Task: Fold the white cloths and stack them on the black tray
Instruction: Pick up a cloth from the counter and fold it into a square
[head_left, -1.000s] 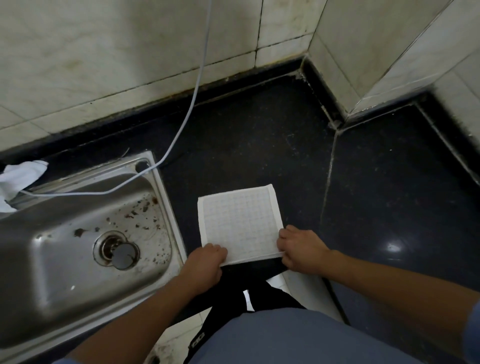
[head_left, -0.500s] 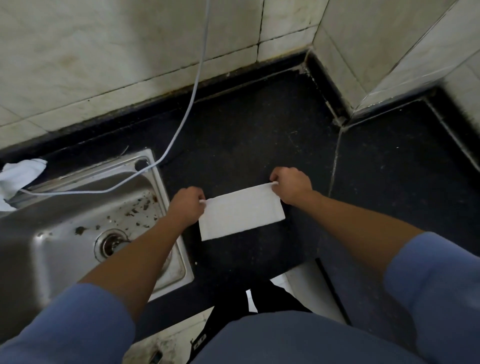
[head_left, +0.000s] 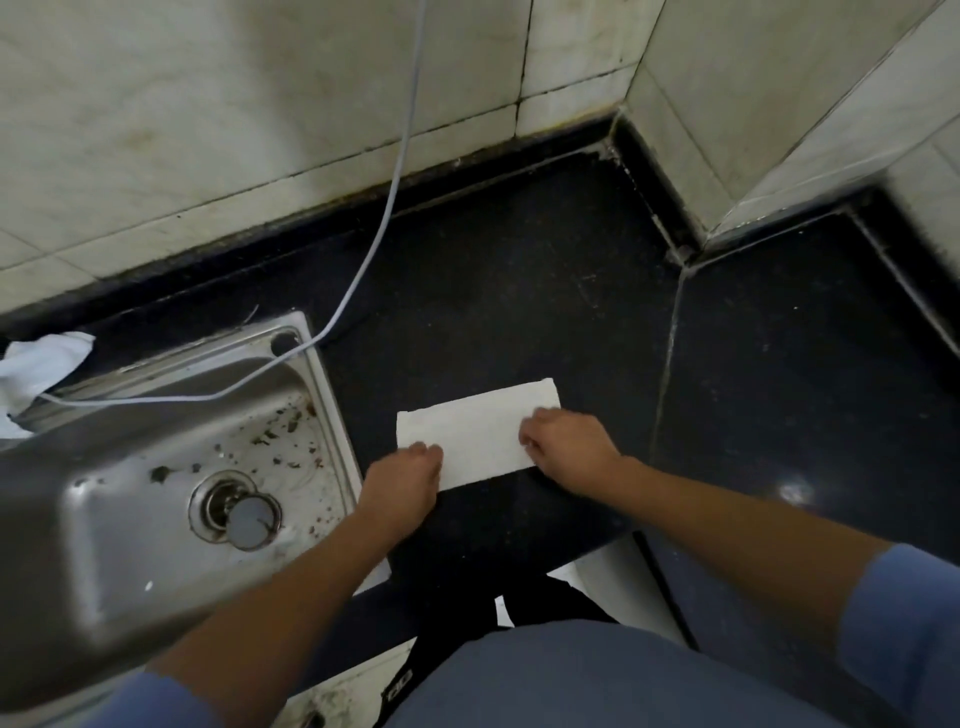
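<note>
Matt white cloth, soft and faintly textured, flat on a polished black stone counter with a glossy glint at right. Brushed steel sink at left, dull sheen, speckled with grime. Pale glazed wall tiles, stained, dark grout. Smooth grey cable, probably plastic-coated. Blue fabric sleeves.

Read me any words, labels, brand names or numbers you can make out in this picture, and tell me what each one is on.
None can be read.
Small white mark on the black strap at the bottom edge: too blurred to read.
White cloth under the left hand and right hand: no print.
Steel sink and wall tiles: no lettering visible.
</note>
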